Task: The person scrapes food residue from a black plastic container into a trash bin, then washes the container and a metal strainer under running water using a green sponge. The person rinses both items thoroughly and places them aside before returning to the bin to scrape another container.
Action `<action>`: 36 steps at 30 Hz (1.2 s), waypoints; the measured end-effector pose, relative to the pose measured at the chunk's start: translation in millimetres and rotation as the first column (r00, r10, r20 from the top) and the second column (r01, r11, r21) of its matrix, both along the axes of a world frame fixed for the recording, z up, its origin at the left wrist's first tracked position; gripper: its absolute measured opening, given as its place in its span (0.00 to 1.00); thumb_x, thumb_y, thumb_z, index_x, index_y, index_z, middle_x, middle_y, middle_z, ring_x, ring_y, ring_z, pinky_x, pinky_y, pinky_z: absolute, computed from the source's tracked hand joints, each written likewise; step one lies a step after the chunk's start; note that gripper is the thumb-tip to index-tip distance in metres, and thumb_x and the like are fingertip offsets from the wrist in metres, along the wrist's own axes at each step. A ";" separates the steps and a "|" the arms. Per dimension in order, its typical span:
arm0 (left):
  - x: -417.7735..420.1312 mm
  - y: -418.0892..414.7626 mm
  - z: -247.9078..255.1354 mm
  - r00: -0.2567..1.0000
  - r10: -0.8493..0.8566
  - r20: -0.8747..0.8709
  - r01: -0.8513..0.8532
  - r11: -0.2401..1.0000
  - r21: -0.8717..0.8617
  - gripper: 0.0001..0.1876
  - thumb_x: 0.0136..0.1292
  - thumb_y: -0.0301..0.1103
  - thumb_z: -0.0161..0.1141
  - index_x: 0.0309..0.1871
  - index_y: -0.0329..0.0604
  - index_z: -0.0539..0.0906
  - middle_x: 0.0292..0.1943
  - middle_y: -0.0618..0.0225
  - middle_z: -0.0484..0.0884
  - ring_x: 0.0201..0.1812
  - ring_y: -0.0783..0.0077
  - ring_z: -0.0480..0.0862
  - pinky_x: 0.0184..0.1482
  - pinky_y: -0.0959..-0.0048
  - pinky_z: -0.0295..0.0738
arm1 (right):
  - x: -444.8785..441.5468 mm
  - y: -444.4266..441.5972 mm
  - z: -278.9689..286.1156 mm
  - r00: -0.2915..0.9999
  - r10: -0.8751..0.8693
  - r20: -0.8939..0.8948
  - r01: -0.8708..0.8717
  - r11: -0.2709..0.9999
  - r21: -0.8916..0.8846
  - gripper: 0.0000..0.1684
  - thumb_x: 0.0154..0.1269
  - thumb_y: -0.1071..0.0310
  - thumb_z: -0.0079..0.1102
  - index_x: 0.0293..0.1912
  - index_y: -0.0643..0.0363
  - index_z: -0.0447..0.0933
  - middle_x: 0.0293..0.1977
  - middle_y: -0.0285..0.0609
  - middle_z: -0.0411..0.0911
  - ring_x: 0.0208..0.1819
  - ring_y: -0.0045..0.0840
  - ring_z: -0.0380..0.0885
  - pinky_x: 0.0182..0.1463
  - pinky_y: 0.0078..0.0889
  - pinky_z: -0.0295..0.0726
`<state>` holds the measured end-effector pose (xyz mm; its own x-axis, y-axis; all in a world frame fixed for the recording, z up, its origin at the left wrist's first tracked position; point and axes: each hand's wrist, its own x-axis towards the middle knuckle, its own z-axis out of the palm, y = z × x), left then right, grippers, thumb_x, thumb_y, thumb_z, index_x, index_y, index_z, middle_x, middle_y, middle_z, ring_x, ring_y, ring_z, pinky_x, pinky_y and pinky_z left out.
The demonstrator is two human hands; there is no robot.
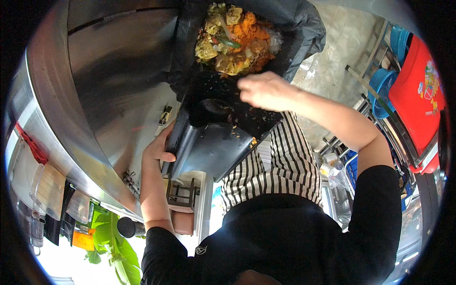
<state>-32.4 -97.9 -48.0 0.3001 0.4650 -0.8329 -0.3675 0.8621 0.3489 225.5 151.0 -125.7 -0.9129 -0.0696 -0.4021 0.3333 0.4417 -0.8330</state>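
My left hand (159, 148) grips the near left edge of a black tray or bin (210, 146), its thumb on the outside and the other fingers partly hidden. The tray tilts over a black plastic bag (311, 30) that holds a heap of food scraps (233, 39), with leafy pieces and orange pulp. Over the tray's dark, wet inner surface is my right hand (265, 91), blurred, with its fingers curled in near the scraps; whether it holds anything is unclear. Small orange bits (253, 142) cling to the tray's near right edge.
A curved stainless steel surface (124, 53) lies on the left. At the right stand a red plastic stool or panel with stickers (420, 92), blue plastic basins (382, 93) and metal racks. A brown chair (182, 221) and a green leafy plant (121, 245) show lower left.
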 end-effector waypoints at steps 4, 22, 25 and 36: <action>-5.5 -15.2 8.3 0.992 0.118 -0.033 -0.120 0.990 -0.075 0.70 0.17 0.48 0.79 0.67 0.27 0.49 0.63 0.63 0.61 0.62 0.73 0.61 0.63 0.78 0.47 | 4.1 45.0 10.6 0.928 -0.230 -0.293 0.301 0.927 0.226 0.04 0.54 0.70 0.59 0.31 0.57 0.73 0.31 0.39 0.71 0.32 0.29 0.76 0.32 0.29 0.77; 18.2 -2.9 42.5 0.994 -0.082 -0.074 0.109 0.839 0.533 0.56 0.20 0.55 0.73 0.60 0.40 0.66 0.57 0.51 0.67 0.60 0.57 0.67 0.60 0.65 0.59 | -4.0 67.1 55.2 0.796 -0.591 0.129 0.577 0.679 -0.453 0.15 0.65 0.62 0.47 0.48 0.59 0.70 0.34 0.43 0.79 0.34 0.26 0.79 0.46 0.27 0.71; 25.9 15.2 36.9 0.999 -0.031 0.032 0.004 0.777 0.630 0.57 0.17 0.50 0.74 0.60 0.42 0.65 0.59 0.51 0.65 0.60 0.55 0.66 0.61 0.64 0.57 | 6.1 72.5 104.8 0.906 -0.408 0.114 0.304 0.438 -0.846 0.11 0.61 0.71 0.49 0.41 0.67 0.75 0.32 0.47 0.80 0.33 0.34 0.80 0.37 0.29 0.77; 54.6 93.9 63.2 0.893 -0.333 -0.302 0.445 0.747 0.493 0.55 0.15 0.34 0.72 0.61 0.43 0.65 0.59 0.57 0.66 0.62 0.56 0.65 0.64 0.63 0.56 | 1.4 -90.9 59.4 0.853 0.081 0.515 0.466 0.324 -0.823 0.22 0.65 0.66 0.45 0.58 0.63 0.65 0.49 0.46 0.74 0.48 0.26 0.71 0.53 0.27 0.69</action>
